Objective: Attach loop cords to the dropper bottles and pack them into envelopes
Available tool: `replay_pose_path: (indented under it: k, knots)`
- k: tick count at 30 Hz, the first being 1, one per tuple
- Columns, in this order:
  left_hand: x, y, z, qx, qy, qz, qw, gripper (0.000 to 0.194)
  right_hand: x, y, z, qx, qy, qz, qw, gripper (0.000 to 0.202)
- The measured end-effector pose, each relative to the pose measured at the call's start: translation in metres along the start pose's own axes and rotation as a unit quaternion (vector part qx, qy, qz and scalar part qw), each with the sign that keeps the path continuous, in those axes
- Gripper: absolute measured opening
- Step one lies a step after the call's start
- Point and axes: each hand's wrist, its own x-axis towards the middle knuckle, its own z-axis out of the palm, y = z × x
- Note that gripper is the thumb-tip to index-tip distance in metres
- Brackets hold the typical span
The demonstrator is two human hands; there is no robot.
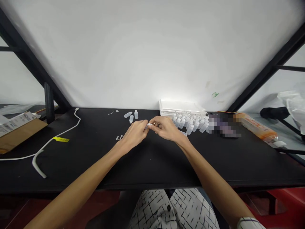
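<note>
My left hand (137, 133) and my right hand (166, 128) meet above the middle of the black table. Curled left fingers hold what looks like a small translucent squeeze bottle, mostly hidden by the hand. A small white cap (149, 124) shows between the two hands, pinched by my right thumb and fingers. Something thin and metallic is at the right fingertips, too small to make out. Beyond my left hand are loose small bottles (136, 114), some standing and some lying. Beside my right hand, a group of several bottles (190, 128) stands with thin-tipped caps on.
A stack of white trays or sheets (181, 107) lies against the wall. On the left are a white cable (62, 131) with a yellow tag (61, 139) and a cardboard box (20, 130). An orange plastic packet (258, 128) lies to the right. Dark diagonal frame bars flank the table.
</note>
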Motion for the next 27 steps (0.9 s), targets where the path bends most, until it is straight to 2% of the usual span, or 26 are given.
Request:
replay_pose_path:
  k: [4, 7, 10, 13, 15, 17, 21, 27]
  knots:
    - [0.0, 0.003, -0.002, -0.003, 0.009, -0.012, 1.0, 0.02, 0.0, 0.001, 0.002, -0.06, 0.0, -0.008, 0.998, 0.032]
    - [0.005, 0.0, -0.005, -0.064, 0.007, -0.022, 0.998, 0.018, 0.0, 0.001, -0.002, -0.014, 0.017, 0.028, 0.999, 0.045]
    - [0.009, -0.005, -0.008, -0.179, 0.033, -0.086, 0.98, 0.028, 0.0, 0.003, -0.006, 0.098, 0.024, 0.072, 0.992, 0.037]
    - [0.011, -0.009, -0.008, -0.349, 0.052, -0.155, 0.923, 0.031, 0.001, 0.004, -0.006, 0.214, -0.001, 0.105, 0.971, 0.028]
    - [0.011, -0.009, -0.007, -0.435, 0.055, -0.169, 0.883, 0.032, 0.001, 0.003, -0.003, 0.253, -0.009, 0.115, 0.961, 0.027]
    - [0.011, -0.007, -0.007, -0.479, 0.058, -0.166, 0.86, 0.034, 0.001, 0.002, 0.0, 0.254, -0.005, 0.124, 0.959, 0.026]
    - [0.011, -0.001, -0.011, -0.51, 0.074, -0.161, 0.842, 0.036, 0.002, 0.003, 0.007, 0.217, 0.0, 0.145, 0.965, 0.024]
    - [0.011, -0.001, -0.016, -0.51, 0.083, -0.169, 0.84, 0.036, 0.003, 0.004, 0.015, 0.264, 0.098, 0.084, 0.956, 0.022]
